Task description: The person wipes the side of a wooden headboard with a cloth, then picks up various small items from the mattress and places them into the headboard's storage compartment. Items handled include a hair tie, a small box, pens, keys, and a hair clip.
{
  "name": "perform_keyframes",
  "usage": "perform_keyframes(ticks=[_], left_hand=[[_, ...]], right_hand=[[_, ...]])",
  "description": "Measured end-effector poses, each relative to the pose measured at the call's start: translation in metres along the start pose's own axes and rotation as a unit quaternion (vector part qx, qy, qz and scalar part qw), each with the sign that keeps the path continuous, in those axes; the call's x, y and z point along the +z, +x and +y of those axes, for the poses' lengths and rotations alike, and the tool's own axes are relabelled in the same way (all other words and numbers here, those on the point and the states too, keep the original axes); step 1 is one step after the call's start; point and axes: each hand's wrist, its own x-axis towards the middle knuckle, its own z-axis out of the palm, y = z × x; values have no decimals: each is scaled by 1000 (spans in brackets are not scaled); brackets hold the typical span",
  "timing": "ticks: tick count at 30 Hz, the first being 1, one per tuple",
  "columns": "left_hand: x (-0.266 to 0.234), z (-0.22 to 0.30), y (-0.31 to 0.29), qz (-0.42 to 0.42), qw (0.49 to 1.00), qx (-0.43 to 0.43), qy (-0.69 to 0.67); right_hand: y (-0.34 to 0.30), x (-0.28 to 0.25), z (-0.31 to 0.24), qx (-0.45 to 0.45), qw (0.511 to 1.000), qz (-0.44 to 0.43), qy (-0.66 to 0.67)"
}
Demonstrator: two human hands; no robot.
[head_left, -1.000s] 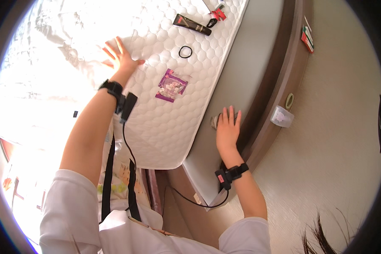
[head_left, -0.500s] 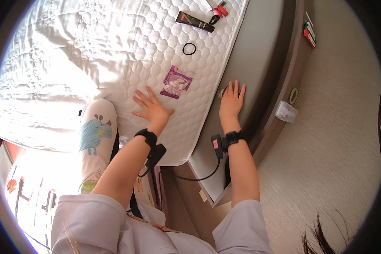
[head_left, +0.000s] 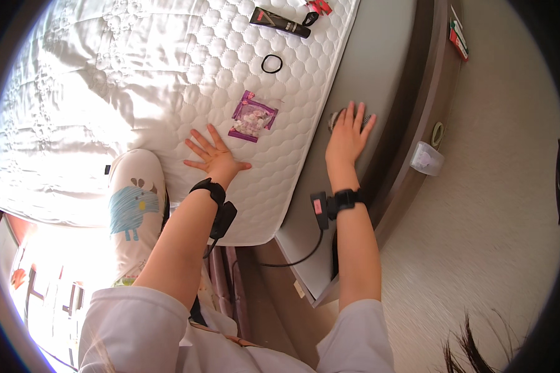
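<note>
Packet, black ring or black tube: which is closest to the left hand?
The purple-edged packet, just beyond the left hand; the black ring and black tube lie farther off.

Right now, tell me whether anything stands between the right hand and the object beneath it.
Nothing visible does: the right hand lies over the object on the grey panel, hiding its middle.

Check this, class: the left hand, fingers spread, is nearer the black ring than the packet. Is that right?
Wrong on nearness: the head view shows the left hand nearer the packet than the black ring. Its fingers are spread, as stated.
</note>
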Motion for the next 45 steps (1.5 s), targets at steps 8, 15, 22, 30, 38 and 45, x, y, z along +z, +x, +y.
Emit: perform_keyframes(ticks=[8,15,22,30,38,45], left_hand=[[-4,7,0,-9,999,-24,27],[3,5,5,6,999,-24,27],[3,5,3,12,999,-24,31],[-2,10,3,-15,998,-38,54],[2,7,6,-5,998,-35,43],[5,5,9,-3,998,-33,53]], right_hand=[[-30,21,-36,-37,994,-101,1],[-63,1,1,2,1000,-9,21],[-14,-7,3,52,998,33,18],[-65,14,-19,1,999,-22,43],[-115,4,16,27,958,48,282],[-75,10,34,106,803,181,558]])
